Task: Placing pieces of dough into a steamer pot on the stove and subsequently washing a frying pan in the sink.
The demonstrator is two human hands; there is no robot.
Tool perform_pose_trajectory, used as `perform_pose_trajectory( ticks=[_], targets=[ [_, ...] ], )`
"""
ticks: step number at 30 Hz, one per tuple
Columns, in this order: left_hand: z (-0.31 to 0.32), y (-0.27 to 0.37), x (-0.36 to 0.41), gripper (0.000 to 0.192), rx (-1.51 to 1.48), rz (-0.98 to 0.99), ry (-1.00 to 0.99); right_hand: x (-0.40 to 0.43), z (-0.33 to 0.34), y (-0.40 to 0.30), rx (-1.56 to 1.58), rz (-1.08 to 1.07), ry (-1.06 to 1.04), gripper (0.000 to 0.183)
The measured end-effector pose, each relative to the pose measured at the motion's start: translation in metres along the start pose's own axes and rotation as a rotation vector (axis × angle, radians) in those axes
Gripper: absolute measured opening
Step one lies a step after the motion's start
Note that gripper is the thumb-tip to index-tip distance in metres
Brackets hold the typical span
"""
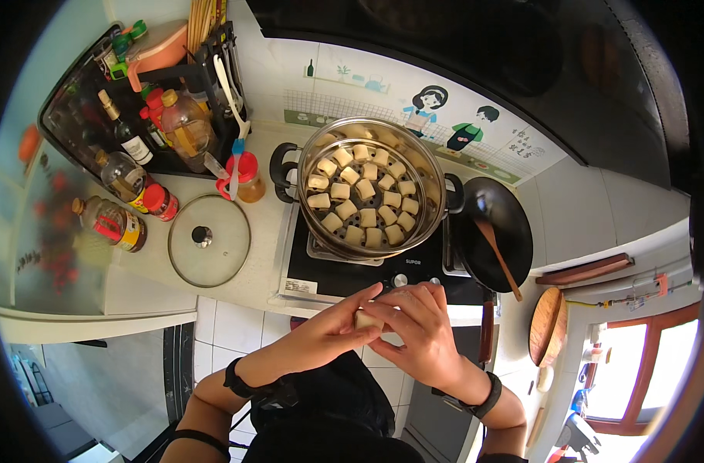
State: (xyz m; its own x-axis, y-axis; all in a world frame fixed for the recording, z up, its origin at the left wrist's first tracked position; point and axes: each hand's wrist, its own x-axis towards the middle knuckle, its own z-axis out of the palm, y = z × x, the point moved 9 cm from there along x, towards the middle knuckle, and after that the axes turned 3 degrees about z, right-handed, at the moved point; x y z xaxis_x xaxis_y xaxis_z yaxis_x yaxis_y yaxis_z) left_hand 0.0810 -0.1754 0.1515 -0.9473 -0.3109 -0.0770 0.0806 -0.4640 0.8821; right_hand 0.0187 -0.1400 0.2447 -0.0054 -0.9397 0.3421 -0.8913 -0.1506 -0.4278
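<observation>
Both hands meet in front of my body, just short of the stove's front edge. A small pale dough piece (367,322) sits in my left hand (334,327), held between thumb and fingers. My right hand (415,330) curves around its other side with the fingers touching it, and whitish traces show on those fingers. Beyond the hands stands a steel steamer pot (430,168) with black side handles. Several similar pale dough pieces (364,188) rest apart from each other on its perforated steaming tray (368,202).
The pot stands on a black gas stove (340,278). A black wok (490,202) with a wooden spatula (496,254) is at right. Left lie a glass lid (210,260), a red-lidded oil jar (251,188) and several bottles (129,136). A range hood (473,52) overhangs the back.
</observation>
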Motion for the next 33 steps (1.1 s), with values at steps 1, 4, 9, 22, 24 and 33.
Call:
perform_pose_trajectory(
  ticks=[1,4,9,22,24,33],
  targets=[
    [-0.004,0.000,0.001,0.061,-0.007,-0.003,-0.002,0.003,0.001,0.003,-0.001,0.006,-0.005,0.045],
    [-0.014,-0.005,0.003,0.060,0.063,-0.046,0.020,0.009,0.001,0.015,-0.004,0.020,-0.014,0.046],
    [-0.021,0.000,0.014,0.059,0.112,-0.153,0.093,0.020,-0.003,0.021,0.013,-0.108,-0.022,0.046],
    [-0.011,0.016,0.056,0.064,-0.017,0.083,0.044,0.059,-0.034,0.074,0.153,0.019,-0.103,0.052],
    [-0.017,0.025,0.051,0.061,-0.223,0.132,0.017,0.078,-0.032,0.108,0.088,0.103,-0.054,0.037],
    [-0.099,0.066,0.019,0.054,-0.357,0.248,0.372,0.135,0.080,0.194,-0.295,0.260,-0.387,0.027]
  ],
)
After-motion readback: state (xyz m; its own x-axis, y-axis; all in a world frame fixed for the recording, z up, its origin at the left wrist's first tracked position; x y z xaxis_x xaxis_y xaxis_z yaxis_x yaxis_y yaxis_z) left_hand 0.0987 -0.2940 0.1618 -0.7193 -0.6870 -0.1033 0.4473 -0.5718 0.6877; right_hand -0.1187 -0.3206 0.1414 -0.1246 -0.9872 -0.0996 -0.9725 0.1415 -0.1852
